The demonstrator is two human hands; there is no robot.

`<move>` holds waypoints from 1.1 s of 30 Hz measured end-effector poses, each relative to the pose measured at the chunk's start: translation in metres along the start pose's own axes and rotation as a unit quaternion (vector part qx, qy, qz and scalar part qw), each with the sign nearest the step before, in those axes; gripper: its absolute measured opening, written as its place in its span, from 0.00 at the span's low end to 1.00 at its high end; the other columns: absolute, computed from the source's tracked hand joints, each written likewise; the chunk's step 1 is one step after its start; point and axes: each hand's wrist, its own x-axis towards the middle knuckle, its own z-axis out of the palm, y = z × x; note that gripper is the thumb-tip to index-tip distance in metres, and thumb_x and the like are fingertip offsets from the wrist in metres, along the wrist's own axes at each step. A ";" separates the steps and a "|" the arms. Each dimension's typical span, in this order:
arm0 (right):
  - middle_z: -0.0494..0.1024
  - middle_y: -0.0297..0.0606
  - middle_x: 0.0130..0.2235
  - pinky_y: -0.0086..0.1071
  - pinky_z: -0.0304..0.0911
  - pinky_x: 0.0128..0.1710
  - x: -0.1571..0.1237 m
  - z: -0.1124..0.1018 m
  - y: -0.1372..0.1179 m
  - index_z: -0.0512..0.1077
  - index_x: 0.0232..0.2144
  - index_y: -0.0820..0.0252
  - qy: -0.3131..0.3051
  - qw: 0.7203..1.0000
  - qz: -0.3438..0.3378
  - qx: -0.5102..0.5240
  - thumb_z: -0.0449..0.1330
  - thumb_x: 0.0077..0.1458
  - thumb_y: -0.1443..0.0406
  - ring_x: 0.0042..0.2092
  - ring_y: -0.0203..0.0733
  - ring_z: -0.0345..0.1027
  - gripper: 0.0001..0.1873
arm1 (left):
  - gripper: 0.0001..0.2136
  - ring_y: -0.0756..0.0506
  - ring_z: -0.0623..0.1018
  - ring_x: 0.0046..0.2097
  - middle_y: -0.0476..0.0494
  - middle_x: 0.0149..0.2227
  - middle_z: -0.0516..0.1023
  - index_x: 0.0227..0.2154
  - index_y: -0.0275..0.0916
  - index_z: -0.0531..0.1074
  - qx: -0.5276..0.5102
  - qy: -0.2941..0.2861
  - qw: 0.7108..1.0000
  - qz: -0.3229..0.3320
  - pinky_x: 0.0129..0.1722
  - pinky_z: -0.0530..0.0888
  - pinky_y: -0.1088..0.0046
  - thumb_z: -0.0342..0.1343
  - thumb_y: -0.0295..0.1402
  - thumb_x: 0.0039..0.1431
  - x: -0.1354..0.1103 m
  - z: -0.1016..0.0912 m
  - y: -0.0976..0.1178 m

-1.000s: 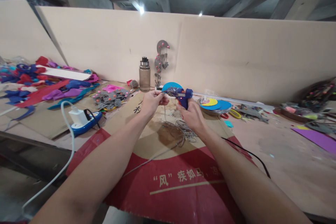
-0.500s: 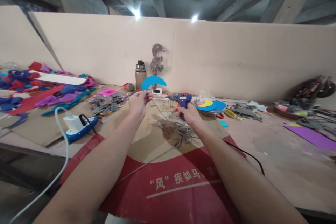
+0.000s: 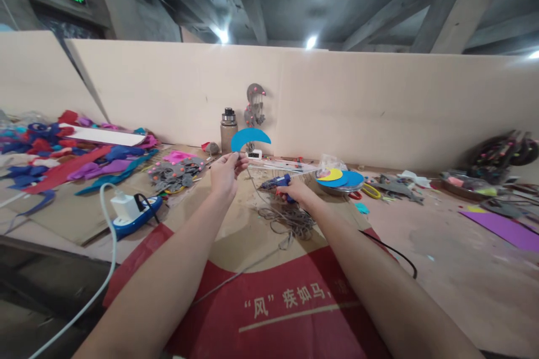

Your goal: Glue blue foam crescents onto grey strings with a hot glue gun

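My left hand [image 3: 227, 173] pinches a blue crescent cutout [image 3: 251, 136] by its lower left tip and holds it up above the board. A grey cord [image 3: 254, 182] runs down from near those fingers to a loose tangle of grey cord [image 3: 295, 220] on the cardboard. My right hand [image 3: 297, 192] is closed around a blue glue gun [image 3: 275, 182], low over the cardboard, its nozzle pointing left. The cardboard sheet [image 3: 236, 235], brown and red with printed characters, lies under both hands.
Yellow and blue cutouts [image 3: 343, 178] rest on a bowl to the right, beside yellow-handled scissors [image 3: 371, 190]. Grey felt pieces [image 3: 177, 173], a blue power strip [image 3: 138, 223] and coloured cloth strips [image 3: 96, 160] lie left. A bottle [image 3: 229, 132] stands at the back.
My right hand has lowered the glue gun toward the cardboard and shifted it slightly left. My left hand still holds the blue crescent in much the same place. The camera view has tilted up slightly.
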 end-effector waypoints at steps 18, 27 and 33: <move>0.73 0.33 0.37 0.35 0.65 0.44 -0.049 0.029 -0.065 0.58 0.40 0.53 -0.007 0.958 -0.093 0.270 0.58 0.52 0.57 0.39 0.36 0.70 0.16 | 0.05 0.52 0.74 0.23 0.48 0.25 0.77 0.31 0.38 0.70 0.240 -0.160 0.946 0.147 0.22 0.68 0.78 0.57 0.34 0.55 -0.029 0.010 -0.018; 0.67 0.23 0.25 0.30 0.65 0.25 -0.062 0.029 -0.071 0.60 0.41 0.53 -0.047 0.955 -0.019 0.294 0.63 0.48 0.50 0.21 0.29 0.58 0.23 | 0.07 0.51 0.72 0.21 0.48 0.27 0.77 0.34 0.40 0.73 0.271 -0.174 0.937 0.132 0.22 0.67 0.76 0.58 0.37 0.55 -0.039 0.013 -0.016; 0.71 0.31 0.35 0.26 0.62 0.26 -0.060 0.026 -0.070 0.63 0.40 0.54 -0.023 0.965 -0.026 0.259 0.64 0.45 0.48 0.31 0.32 0.65 0.26 | 0.06 0.52 0.69 0.22 0.49 0.29 0.77 0.32 0.39 0.75 0.311 -0.146 0.922 0.181 0.23 0.65 0.76 0.57 0.34 0.55 -0.038 0.014 -0.014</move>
